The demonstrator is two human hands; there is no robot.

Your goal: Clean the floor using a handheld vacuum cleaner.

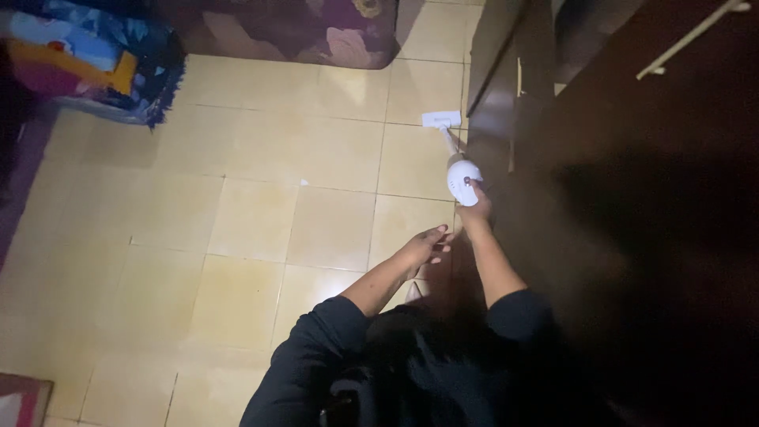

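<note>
My right hand grips the white stick vacuum at its handle, fingers wrapped tight. Vacuum runs toward 12 o'clock; its flat head sits on the yellow tile floor, just beside the dark wooden cabinet at 3 o'clock. My left hand hangs free, fingers loosely spread, holding nothing. Patterned mattress at 11 o'clock.

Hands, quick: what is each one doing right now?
Left hand: open, fingers spread, holding nothing, hanging over the tiled floor.
Right hand: closed around the white vacuum cleaner, whose head sits by the dark cabinet.
</note>
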